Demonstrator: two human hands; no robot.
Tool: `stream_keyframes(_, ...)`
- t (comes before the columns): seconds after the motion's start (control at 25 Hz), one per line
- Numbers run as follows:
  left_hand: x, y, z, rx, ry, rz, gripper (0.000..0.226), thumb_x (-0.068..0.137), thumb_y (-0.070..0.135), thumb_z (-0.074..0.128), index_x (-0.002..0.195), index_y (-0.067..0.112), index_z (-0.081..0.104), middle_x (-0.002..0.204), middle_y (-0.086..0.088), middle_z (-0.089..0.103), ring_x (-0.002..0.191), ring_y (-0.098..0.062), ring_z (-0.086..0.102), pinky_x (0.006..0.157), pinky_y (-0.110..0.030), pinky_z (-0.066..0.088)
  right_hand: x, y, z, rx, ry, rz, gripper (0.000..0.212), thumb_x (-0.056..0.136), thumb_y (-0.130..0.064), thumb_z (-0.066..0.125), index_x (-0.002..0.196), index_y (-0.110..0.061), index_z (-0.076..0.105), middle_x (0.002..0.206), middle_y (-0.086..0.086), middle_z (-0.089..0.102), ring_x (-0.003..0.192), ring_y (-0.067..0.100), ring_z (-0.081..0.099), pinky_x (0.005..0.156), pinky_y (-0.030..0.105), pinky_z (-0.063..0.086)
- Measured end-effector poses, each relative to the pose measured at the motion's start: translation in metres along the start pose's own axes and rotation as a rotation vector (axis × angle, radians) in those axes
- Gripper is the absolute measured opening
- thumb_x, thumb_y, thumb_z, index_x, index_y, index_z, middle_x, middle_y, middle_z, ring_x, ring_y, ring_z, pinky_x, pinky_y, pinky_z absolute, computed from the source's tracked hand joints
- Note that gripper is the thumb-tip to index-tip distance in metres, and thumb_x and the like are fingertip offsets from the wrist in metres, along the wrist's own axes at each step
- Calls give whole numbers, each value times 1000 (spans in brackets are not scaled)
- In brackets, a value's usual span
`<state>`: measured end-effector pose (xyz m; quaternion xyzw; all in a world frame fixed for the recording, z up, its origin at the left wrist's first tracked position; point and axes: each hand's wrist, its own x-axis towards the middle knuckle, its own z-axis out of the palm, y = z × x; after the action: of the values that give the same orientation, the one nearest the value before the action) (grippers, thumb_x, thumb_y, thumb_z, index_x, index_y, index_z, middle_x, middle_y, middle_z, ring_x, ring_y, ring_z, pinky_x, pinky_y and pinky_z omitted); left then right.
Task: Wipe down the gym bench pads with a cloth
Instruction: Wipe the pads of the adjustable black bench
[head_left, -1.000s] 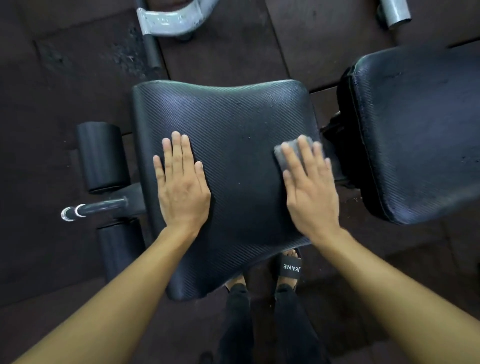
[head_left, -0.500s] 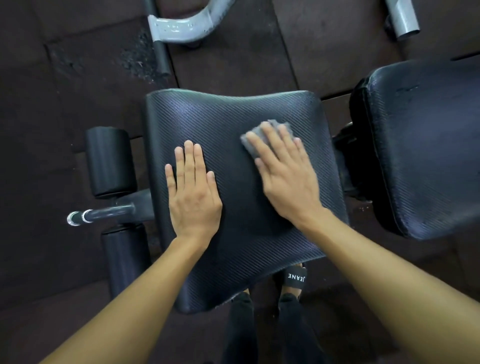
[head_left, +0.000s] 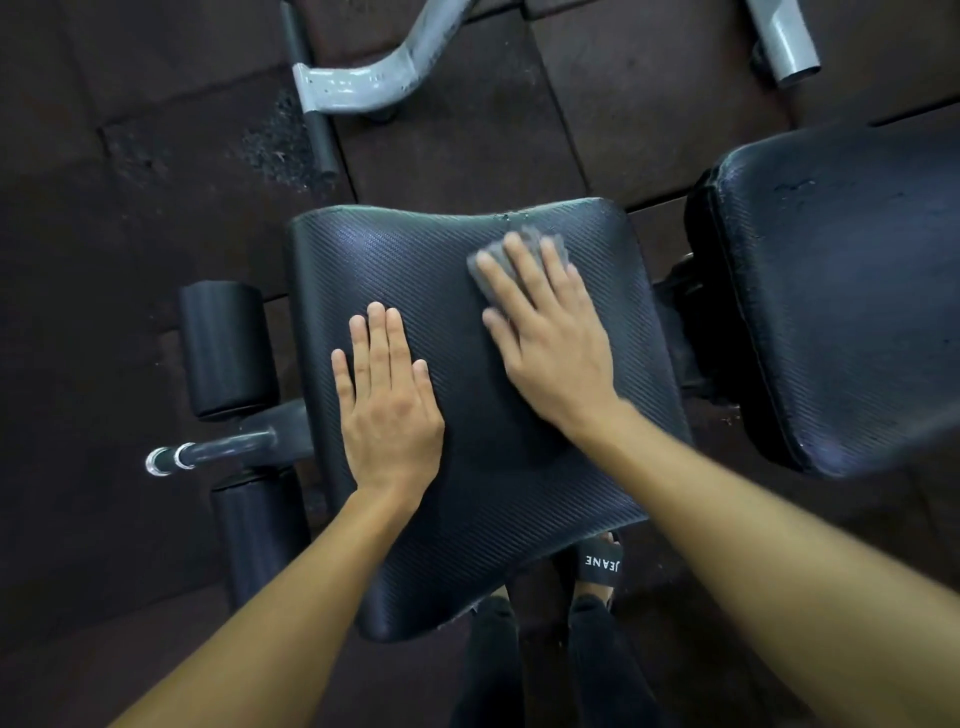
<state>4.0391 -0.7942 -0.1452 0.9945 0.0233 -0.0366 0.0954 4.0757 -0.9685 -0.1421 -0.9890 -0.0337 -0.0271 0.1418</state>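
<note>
A black textured seat pad (head_left: 415, 260) of the gym bench fills the middle of the view. My right hand (head_left: 545, 338) presses a small grey cloth (head_left: 522, 249) flat against the pad near its far edge, fingers straight over the cloth. My left hand (head_left: 387, 400) lies flat on the pad's left half, fingers straight and together. A second black pad (head_left: 841, 291), the backrest, lies to the right, apart from the seat.
Two black foam rollers (head_left: 223, 348) and a chrome-tipped bar (head_left: 208, 452) stick out at the seat's left. A grey metal frame leg (head_left: 374, 78) and another grey tube (head_left: 779, 36) rest on the dark rubber floor tiles beyond. My feet in black slides (head_left: 600, 566) stand under the seat's near edge.
My right hand has slid the cloth from the seat's right edge to the left and then toward the far edge. My left hand has stayed flat on the pad.
</note>
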Motion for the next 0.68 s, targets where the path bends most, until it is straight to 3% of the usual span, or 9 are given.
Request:
stream_keyframes(0.12, 1, 2, -6, -23, -54, -11, 55, 104, 27, 21, 156, 11, 13, 164, -2, 8, 152, -17, 1, 124, -44, 5, -49, 7, -10, 26, -48, 69, 50, 105, -34, 41, 154, -29, 32, 163, 0, 24, 152, 31, 14, 123, 45, 17)
stream_keyframes(0.32, 2, 27, -29, -154, -146, -75, 54, 104, 22, 32, 156, 14, 18, 164, 1, 9, 152, -15, 1, 124, -43, 1, -52, 8, -20, 303, -36, 173, 56, 99, 2, 48, 150, -19, 40, 161, 0, 30, 150, 30, 20, 117, 44, 34)
stream_keyframes(0.44, -5, 57, -48, -173, -198, 35, 52, 104, 20, 34, 154, 14, 23, 163, 1, 15, 151, -16, 6, 124, -41, 4, -60, 19, -43, 434, -39, 236, 57, 101, 1, 46, 152, -21, 35, 162, -3, 26, 152, 25, 17, 120, 39, 29)
stream_keyframes(0.68, -23, 147, -88, -325, -309, 177, 45, 102, 17, 44, 147, 13, 42, 154, -2, 39, 145, -15, 29, 121, -39, 22, -94, 84, -120, 367, -32, 306, 51, 102, -4, 45, 151, -17, 38, 161, 1, 29, 151, 25, 21, 122, 40, 26)
